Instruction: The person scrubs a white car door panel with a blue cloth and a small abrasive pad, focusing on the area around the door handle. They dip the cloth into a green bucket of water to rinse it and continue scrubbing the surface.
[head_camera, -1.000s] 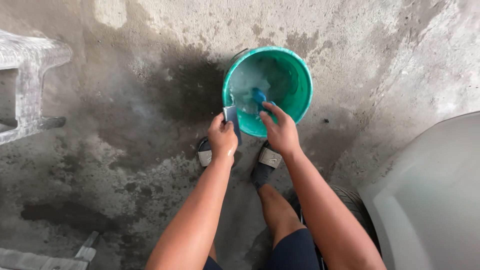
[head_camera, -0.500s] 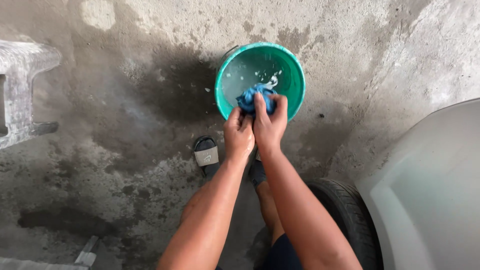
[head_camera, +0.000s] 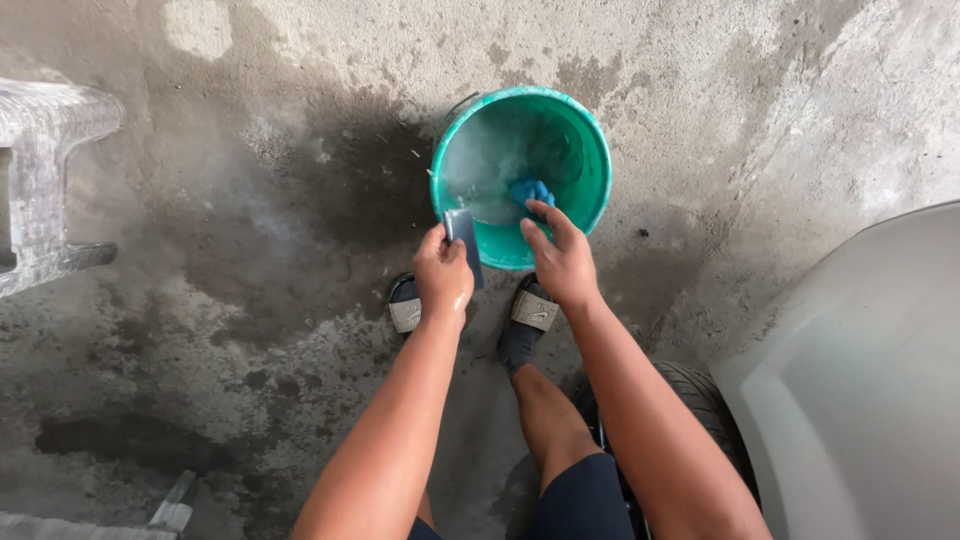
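A teal bucket (head_camera: 590, 165) with cloudy water stands on the wet concrete in front of my feet. My left hand (head_camera: 443, 272) is closed around a small dark grey flat block (head_camera: 463, 240) held at the bucket's near rim. My right hand (head_camera: 561, 258) reaches over the rim, its fingertips pinching a blue cloth (head_camera: 530, 190) that lies in the water. Both my feet in dark sandals are just below the bucket.
A grey car body panel (head_camera: 860, 380) and a tyre (head_camera: 695, 395) are at the right. A pale plastic stool (head_camera: 45, 180) stands at the left edge. A dark wet patch (head_camera: 340, 190) spreads left of the bucket.
My hands were together over the bucket squeezing the blue cloth. They have since parted: the left now holds the grey block at the rim, the right lowers the cloth into the water.
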